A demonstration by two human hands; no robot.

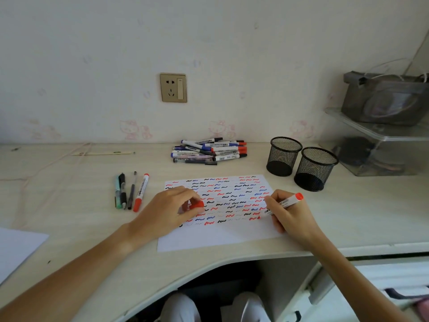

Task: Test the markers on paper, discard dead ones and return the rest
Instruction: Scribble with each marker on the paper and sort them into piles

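Note:
A white sheet of paper (222, 235) covered with red, blue and black squiggles lies on the desk in front of me. My right hand (290, 214) grips a red marker (286, 202), its tip down on the paper at the lower right rows. My left hand (171, 210) rests on the paper's left side and pinches the red cap (197, 204). A pile of several markers (210, 151) lies by the wall. Several pens and a capped red marker (141, 192) lie in a row left of the paper.
Two black mesh pen cups (283, 156) (315, 169) stand empty to the right of the paper. A clear plastic shelf (380, 145) with a grey bag (385, 98) on top fills the far right. Another white sheet (16, 249) lies at the left edge. The desk edge curves in below.

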